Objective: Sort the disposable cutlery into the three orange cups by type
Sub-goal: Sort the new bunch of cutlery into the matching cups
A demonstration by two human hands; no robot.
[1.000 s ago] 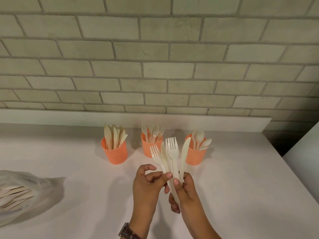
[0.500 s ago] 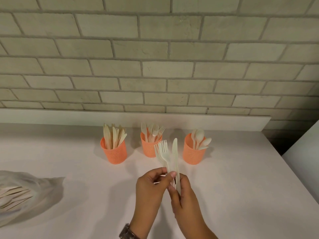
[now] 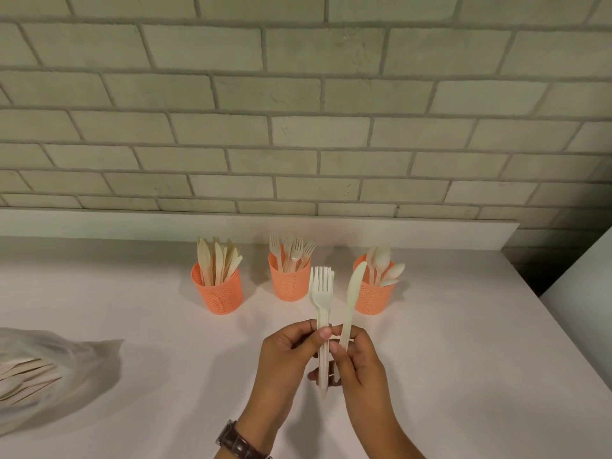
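1. On my feed the left hand point(image 3: 291, 356) is raised over the white counter point(image 3: 463, 359). Its thumb and forefinger are curled and pinch a small stack of forks point(image 3: 321, 293) by the handles.
2. The forks stand upright with their prongs up and lie so closely on one another that I cannot count them. Their handle ends reach down between the two hands.
3. The right hand point(image 3: 361, 362) is just beside the left, fingers curled. It holds a single knife point(image 3: 352, 299) low on its handle, between the thumb and fingertips.
4. The knife points up and tilts slightly right, apart from the forks at the top. Its blade overlaps the right cup in my view.
5. Three orange cups stand in a row near the back ledge. The left cup point(image 3: 220, 294) holds knives, the middle cup point(image 3: 289, 283) forks and the right cup point(image 3: 371, 296) spoons.
6. A clear plastic bag point(image 3: 59, 376) lies on the counter at the far left with more cutlery inside, too blurred to sort by type.
7. A dark watch point(image 3: 238, 440) sits on the left wrist.
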